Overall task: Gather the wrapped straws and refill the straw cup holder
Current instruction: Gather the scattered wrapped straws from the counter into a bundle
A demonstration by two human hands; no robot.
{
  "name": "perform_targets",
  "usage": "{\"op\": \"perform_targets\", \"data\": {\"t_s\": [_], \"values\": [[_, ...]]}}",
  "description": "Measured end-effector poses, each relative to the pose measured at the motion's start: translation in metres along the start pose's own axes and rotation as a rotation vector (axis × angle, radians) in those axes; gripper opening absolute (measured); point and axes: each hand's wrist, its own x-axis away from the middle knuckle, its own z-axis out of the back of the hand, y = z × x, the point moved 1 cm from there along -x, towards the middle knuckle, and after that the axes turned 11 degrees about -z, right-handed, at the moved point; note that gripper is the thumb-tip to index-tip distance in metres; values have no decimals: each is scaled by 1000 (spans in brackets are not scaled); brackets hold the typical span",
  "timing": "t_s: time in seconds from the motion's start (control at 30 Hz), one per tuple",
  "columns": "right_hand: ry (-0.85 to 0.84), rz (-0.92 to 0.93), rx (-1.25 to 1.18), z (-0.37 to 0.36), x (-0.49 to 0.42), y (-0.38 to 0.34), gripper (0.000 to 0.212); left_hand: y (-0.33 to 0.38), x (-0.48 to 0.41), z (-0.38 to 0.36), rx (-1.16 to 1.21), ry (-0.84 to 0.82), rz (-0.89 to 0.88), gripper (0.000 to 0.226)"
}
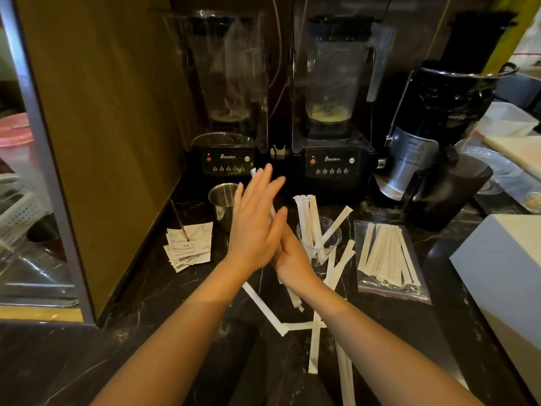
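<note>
My left hand (254, 221) and my right hand (292, 259) are pressed palm to palm above the black counter, with a bundle of wrapped straws (295, 300) squeezed between them. The bundle's ends stick out above my fingertips and below my wrists. Just right of my hands stands a clear plastic cup (332, 230) holding several wrapped straws upright. More loose wrapped straws (314, 347) lie scattered on the counter in front of me. A clear zip bag of wrapped straws (389, 259) lies flat at the right.
A steel cup (221, 200) stands left of my hands, with a spike of paper receipts (188, 244) beside it. Two black blenders (333, 165) and a juicer (433, 159) line the back. A white box (503, 271) sits at the right edge; a wooden wall (111, 142) is at left.
</note>
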Motion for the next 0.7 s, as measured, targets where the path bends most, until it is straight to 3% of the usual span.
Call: {"op": "perform_targets", "data": {"t_s": [0.13, 0.27, 0.37, 0.53, 0.7], "values": [[-4, 28, 17, 8, 0, -6, 31, 7, 5, 6, 496, 141, 449, 73], [-54, -13, -31, 9, 2, -12, 36, -2, 19, -2, 910, 4, 784, 79], [-61, -85, -104, 1, -1, -7, 37, -7, 29, -6, 1001, -77, 818, 76], [-9, -155, -95, -5, -3, 5, 42, -12, 37, -10, 894, -145, 837, 72], [106, -267, 94, -19, -8, 23, 45, -14, 48, -17, 800, -153, 820, 31]]}}
